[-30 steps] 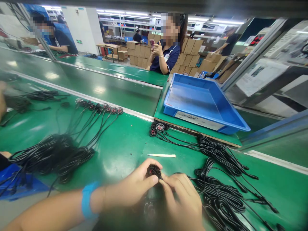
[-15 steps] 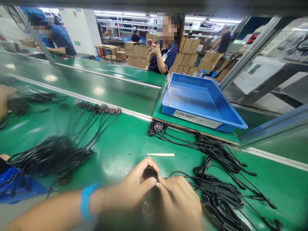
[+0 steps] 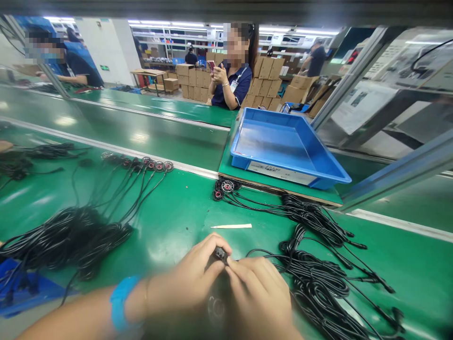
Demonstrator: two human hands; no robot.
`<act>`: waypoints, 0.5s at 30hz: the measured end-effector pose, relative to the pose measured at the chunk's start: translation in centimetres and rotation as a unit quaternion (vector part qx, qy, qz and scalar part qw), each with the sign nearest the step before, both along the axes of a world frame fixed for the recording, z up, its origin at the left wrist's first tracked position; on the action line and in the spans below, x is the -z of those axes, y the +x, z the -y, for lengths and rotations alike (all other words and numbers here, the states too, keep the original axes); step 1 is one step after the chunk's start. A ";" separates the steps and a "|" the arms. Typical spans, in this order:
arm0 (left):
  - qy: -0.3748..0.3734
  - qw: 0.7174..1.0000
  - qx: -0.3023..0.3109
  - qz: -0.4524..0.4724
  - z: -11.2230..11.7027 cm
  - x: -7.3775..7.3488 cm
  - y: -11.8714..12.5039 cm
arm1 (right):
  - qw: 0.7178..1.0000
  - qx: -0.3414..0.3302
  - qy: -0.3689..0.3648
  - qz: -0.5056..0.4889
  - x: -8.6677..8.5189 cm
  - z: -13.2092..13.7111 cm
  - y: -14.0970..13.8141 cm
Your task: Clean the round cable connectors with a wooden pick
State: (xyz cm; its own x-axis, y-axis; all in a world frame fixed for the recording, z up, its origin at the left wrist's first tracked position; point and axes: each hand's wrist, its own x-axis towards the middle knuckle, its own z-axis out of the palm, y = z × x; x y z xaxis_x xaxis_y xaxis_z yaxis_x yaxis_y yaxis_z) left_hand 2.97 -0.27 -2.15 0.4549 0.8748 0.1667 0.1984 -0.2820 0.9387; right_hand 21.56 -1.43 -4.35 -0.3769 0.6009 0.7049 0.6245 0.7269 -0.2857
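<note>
Between thumb and forefinger, my left hand [image 3: 193, 276] pinches a small black cable end piece [image 3: 221, 254], its edge facing up. My right hand [image 3: 260, 288] is closed on the same piece from the right, fingertips touching those of the left. A black cable runs out past my right hand toward coiled black cables [image 3: 322, 278] on the green bench. Just beyond my hands lies a thin pale pointed stick [image 3: 231, 226]. Further off are round black cable heads with red centres [image 3: 226, 185]. My fingers cover most of the held piece.
A blue tray [image 3: 283, 141] stands on a raised green board at the back right. Bundled cables [image 3: 67, 236] with round heads lie at left, above a blue bin [image 3: 28, 288]. A metal post [image 3: 399, 165] slants at right. Across the bench, a person [image 3: 233, 80] holds a phone.
The black end piece has turned in my fingers and now shows a narrower edge. My view has shifted slightly, so the bench things sit further left. Both hands keep their grip.
</note>
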 end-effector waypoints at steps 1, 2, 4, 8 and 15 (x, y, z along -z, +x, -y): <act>0.008 1.000 0.020 -0.006 -0.1 0.0 -0.1 | 1.000 0.002 0.006 0.003 0.1 0.1 0.1; 0.017 0.999 0.037 -0.004 -0.1 0.1 -0.2 | 1.000 0.007 0.009 0.004 0.2 0.2 0.2; 0.040 0.998 0.055 0.007 -0.2 0.4 -0.4 | 1.000 0.019 0.015 0.000 0.3 0.5 0.3; 0.094 0.994 0.046 0.020 -0.2 1.1 -0.4 | 1.000 0.016 0.015 -0.020 -0.1 0.6 0.2; 0.160 0.986 0.053 -0.001 0.1 0.8 -0.4 | 0.999 0.017 0.027 -0.041 -0.8 0.6 -0.5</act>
